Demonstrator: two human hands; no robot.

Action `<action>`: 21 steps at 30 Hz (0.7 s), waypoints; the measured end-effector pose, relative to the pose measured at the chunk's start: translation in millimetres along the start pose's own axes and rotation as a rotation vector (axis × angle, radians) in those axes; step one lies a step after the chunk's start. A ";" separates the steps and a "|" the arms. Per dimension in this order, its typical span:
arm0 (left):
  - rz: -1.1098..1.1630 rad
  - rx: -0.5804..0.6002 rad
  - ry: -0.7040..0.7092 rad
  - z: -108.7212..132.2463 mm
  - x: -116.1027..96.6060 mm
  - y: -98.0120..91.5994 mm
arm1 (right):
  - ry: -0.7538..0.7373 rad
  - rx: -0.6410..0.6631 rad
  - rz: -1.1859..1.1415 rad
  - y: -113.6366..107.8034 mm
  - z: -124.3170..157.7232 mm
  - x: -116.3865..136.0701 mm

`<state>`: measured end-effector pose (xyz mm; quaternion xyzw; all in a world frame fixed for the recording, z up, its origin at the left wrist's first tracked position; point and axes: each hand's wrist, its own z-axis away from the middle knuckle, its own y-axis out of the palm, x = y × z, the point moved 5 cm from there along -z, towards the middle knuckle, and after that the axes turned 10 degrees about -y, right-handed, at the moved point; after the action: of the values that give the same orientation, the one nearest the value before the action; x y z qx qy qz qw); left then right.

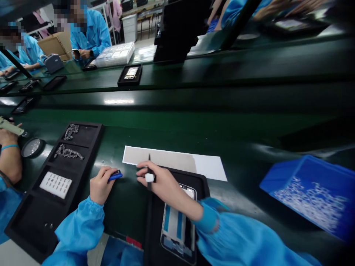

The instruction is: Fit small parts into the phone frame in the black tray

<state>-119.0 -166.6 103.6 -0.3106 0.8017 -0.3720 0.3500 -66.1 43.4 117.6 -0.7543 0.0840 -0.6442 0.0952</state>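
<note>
My left hand (100, 186) is closed in a pinch on a small blue piece with a dark top (115, 176), held above the green bench. To its right, my right hand (159, 181) grips a thin dark tool (149, 157) that points upward. A small white block (149, 178) shows at that tool; I cannot make out whether it is part of it. Below my right wrist lies an opened phone frame (174, 225) with blue strips, in a black tray (155, 221). My forearm covers part of the phone.
A white paper strip (210, 166) lies behind the tray. Left stands a compartmented black tray (85, 162) with small dark parts and a white block of parts (57, 184). A blue bin (277, 173) holds small white pieces. A co-worker's arm (11, 159) is far left.
</note>
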 end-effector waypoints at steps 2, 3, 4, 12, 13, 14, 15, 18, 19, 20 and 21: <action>-0.052 -0.046 0.072 0.6 -5.6 -3.1 | 0.013 0.012 -0.028 18.2 -16.2 -3.6; -0.064 -0.058 0.098 1.0 -7.7 -4.0 | 0.023 0.017 -0.037 25.9 -22.3 -5.5; -0.067 -0.065 0.117 1.5 -9.0 -4.4 | 0.033 0.022 -0.045 32.7 -27.0 -7.2; -0.061 -0.051 0.145 5.6 -8.9 -0.9 | 0.047 0.010 -0.074 59.8 -35.4 -21.8; -0.060 -0.051 0.145 5.7 -9.1 -0.9 | 0.047 -0.001 -0.090 60.9 -35.0 -24.0; -0.061 -0.049 0.144 5.5 -9.3 -1.1 | 0.044 -0.013 -0.110 61.6 -34.5 -25.7; -0.062 -0.048 0.142 5.2 -9.7 -1.4 | 0.040 -0.026 -0.132 61.6 -34.2 -26.8; -0.066 -0.052 0.130 3.7 -10.7 -2.7 | 0.023 -0.055 -0.188 58.1 -33.2 -25.4; -0.076 -0.049 0.124 3.2 -10.7 -2.6 | 0.014 -0.063 -0.201 55.2 -32.6 -23.0; -0.094 -0.039 0.117 2.7 -10.5 -1.8 | 0.001 -0.074 -0.210 51.3 -31.6 -19.6; -0.115 -0.022 0.109 2.4 -10.0 -0.5 | -0.017 -0.087 -0.214 46.3 -30.0 -15.5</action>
<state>-111.4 -160.1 106.2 -0.3393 0.8044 -0.3990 0.2803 -98.4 1.4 95.7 -0.7678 0.0300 -0.6400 -0.0065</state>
